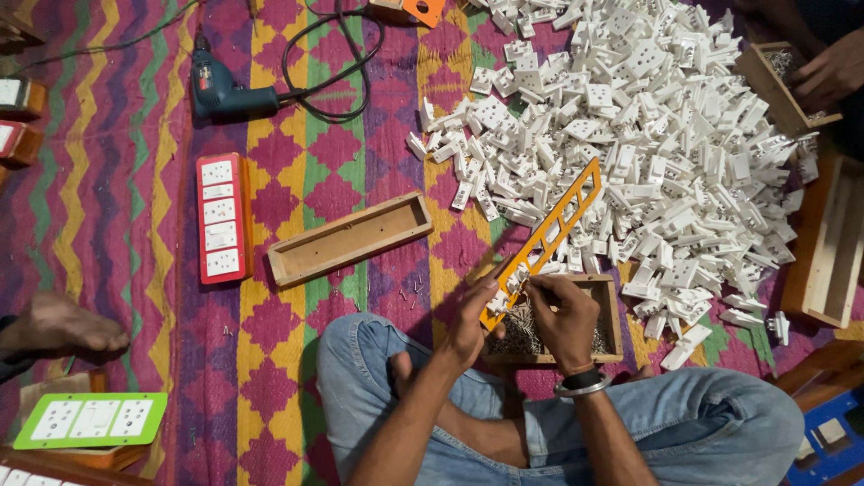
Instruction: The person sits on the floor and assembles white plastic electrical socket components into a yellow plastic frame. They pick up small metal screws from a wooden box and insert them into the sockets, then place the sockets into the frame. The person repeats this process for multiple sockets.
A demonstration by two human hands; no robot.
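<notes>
Holding: left hand (470, 322) grips the lower end of an orange switchboard faceplate (551, 231), fingers wrapped round it; plate slants up and away to the right, cut-outs empty along most of its length.
Right hand: right hand (560, 315) fingers pinched narrow at the plate's lower end, on a small white part there; too small to tell what exactly. Dark band on that wrist.
Under hands: small wooden tray (610, 317) with tiny metal bits in it, screws probably, directly below both hands, resting at the person's knees.
Beyond hands: big heap of white socket modules (648, 135), spread past the plate's far tip and off to the right.
Left of hands: empty long wooden box (349, 239) on the patterned mat (117, 180); further left a red extension board (221, 218) with white sockets fitted.
Far left ahead: blue power drill (220, 92), black cord looped beside it.
Near left: green faceplate (93, 419) with white sockets; a bare foot (63, 326) above it, another person's.
Far right ahead: another person's hand (832, 72) at a wooden tray (772, 81).
Right: wooden box (832, 238), well apart from the hands.
</notes>
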